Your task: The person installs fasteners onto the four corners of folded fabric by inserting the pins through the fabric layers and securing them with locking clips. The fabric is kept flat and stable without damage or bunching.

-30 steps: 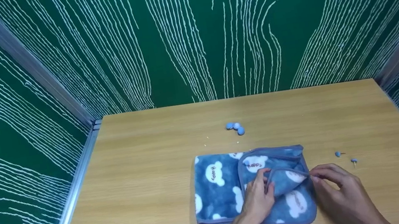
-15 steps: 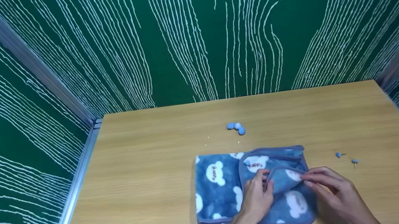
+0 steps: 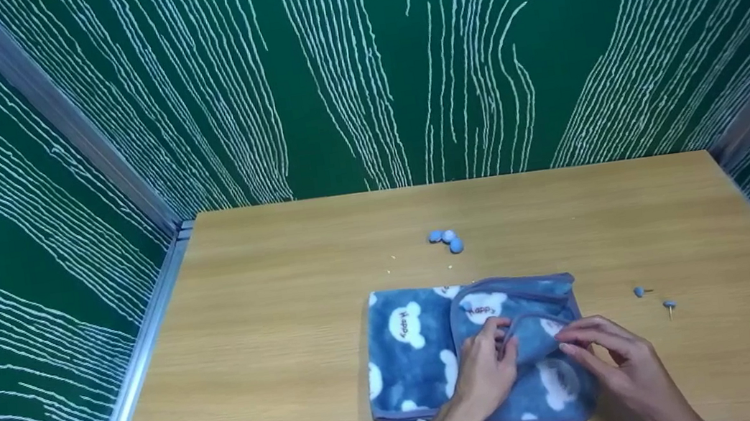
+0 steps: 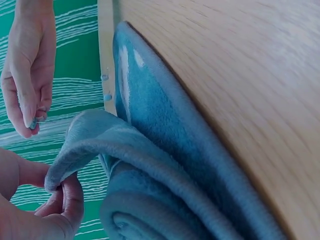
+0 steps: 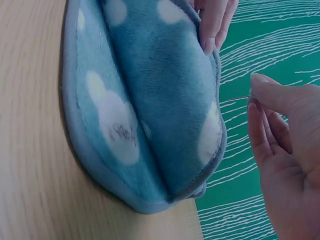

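A blue fleece blanket (image 3: 419,368) with white bear-head prints lies folded on the table. My left hand (image 3: 485,373) pinches the bordered edge of a raised flap (image 4: 100,132) between thumb and fingers. To the right of that flap, my right hand (image 3: 623,359) pinches a pin between thumb and fingertips. Its thin metal needle (image 5: 236,99) points toward the blanket's edge, apart from it in the right wrist view. A bit of the pin's blue head (image 4: 33,123) shows at the fingertips in the left wrist view; the rest is hidden.
Two blue-headed pins, one upper (image 3: 638,292) and one lower (image 3: 669,305), lie right of the blanket. Beyond it sits a cluster of small blue round pieces (image 3: 456,245), with tiny pale crumbs nearby. Green white-streaked walls (image 3: 339,99) enclose the wooden table (image 3: 255,342).
My right hand has moved left, closer to the raised flap, with the pin in its fingers. My left hand keeps its hold on the flap with almost no movement.
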